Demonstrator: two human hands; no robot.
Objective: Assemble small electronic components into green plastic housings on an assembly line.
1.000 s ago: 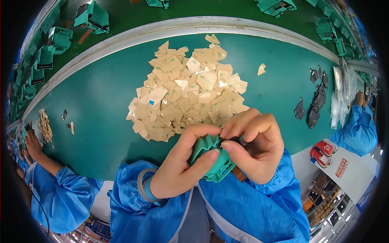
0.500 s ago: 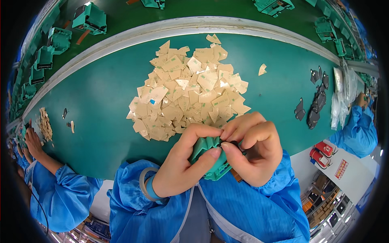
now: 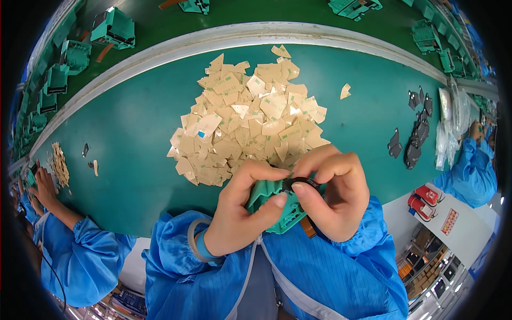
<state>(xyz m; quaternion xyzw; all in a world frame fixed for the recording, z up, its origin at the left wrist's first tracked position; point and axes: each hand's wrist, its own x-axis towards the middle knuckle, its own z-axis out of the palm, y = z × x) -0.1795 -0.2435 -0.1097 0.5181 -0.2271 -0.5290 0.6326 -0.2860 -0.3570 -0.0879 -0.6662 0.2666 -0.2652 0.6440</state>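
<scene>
A green plastic housing is held above the near edge of the table, close to my body. My left hand grips it from the left, thumb and forefinger on its upper part. Between the thumb and fingers of my right hand is a thin black flat part, its left end touching the top of the housing. A brown-orange strip shows under my right hand. Just beyond both hands lies a big heap of beige backing-paper pieces.
Black flat parts and clear plastic bags lie at the right. Beyond a metal rail, green housings stand on a green belt. Co-workers' blue sleeves reach in at left and right. Red fire extinguishers stand at lower right.
The black part shows more plainly now, as my right fingers have shifted on it. My left fingertips have drawn slightly left. Housings on the belt have moved a little left.
</scene>
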